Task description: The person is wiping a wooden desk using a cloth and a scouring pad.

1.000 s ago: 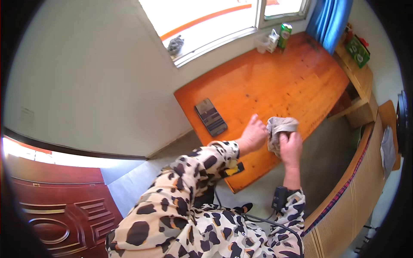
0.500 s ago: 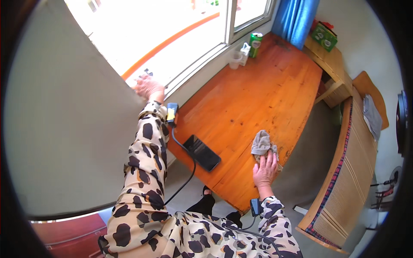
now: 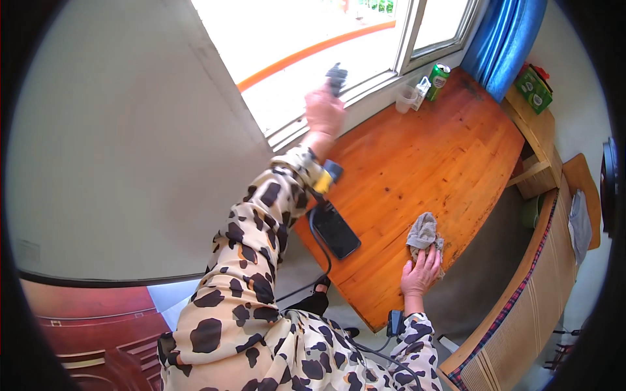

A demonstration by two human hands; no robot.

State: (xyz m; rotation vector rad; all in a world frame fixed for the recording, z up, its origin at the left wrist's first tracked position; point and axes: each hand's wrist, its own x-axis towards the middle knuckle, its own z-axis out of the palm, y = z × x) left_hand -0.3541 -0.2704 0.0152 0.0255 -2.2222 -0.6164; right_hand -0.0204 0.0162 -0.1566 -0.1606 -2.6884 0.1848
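Note:
My left hand [image 3: 324, 112] is raised by the open window, closed round a small dark grey object [image 3: 336, 78]; motion blur hides what kind it is. On the right part of the wooden table [image 3: 398, 169], my right hand [image 3: 420, 276] lies with its fingers stretched over the lower edge of a crumpled grey rag [image 3: 422, 228]. Between my arms, a black phone [image 3: 336, 229] rests face up near the table's left edge. A dark device with a yellow patch [image 3: 326, 177] is at my left wrist, its cable passing beside the phone.
A green can [image 3: 439, 81], a white carton [image 3: 421, 93] and a clear plastic cup [image 3: 405, 100] stand against the window wall. A blue curtain [image 3: 508, 49] hangs at the far corner. Right of the table are a wooden bed with a woven mat [image 3: 521, 313] and a green box [image 3: 533, 88] on a shelf.
My left hand has swung right along the window, the dark object now showing plainly in it. The whole view has shifted and turned. My right hand stays on the rag.

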